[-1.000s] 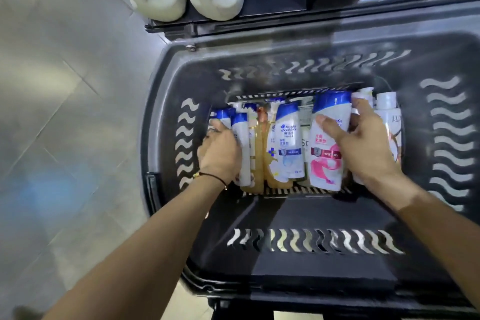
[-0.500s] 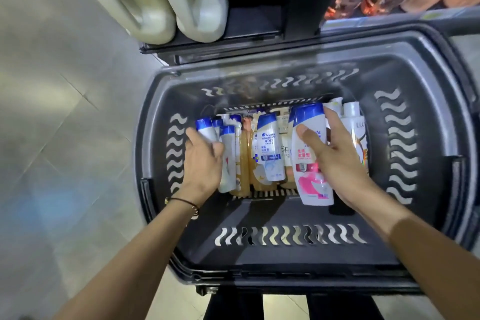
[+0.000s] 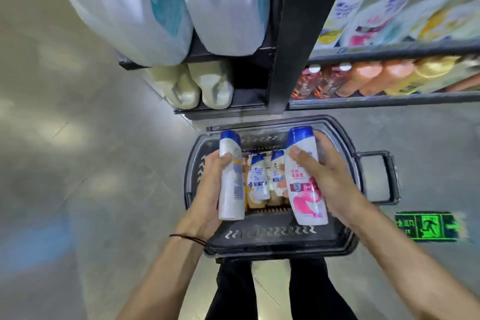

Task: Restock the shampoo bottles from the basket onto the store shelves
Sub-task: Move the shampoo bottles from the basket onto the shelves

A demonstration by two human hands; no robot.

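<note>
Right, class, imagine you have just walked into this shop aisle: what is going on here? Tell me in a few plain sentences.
A person stands over a dark basket on the floor beside store shelves. The left hand grips a white shampoo bottle with a blue cap, and the right hand grips a bigger pink-labelled bottle. Both are held up above the basket, where several more bottles sit. Neither is on a shelf yet.

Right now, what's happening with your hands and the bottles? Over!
Left hand grips white bottle. Right hand grips pink bottle. More bottles in basket. Path to shelves looks clear.
</note>
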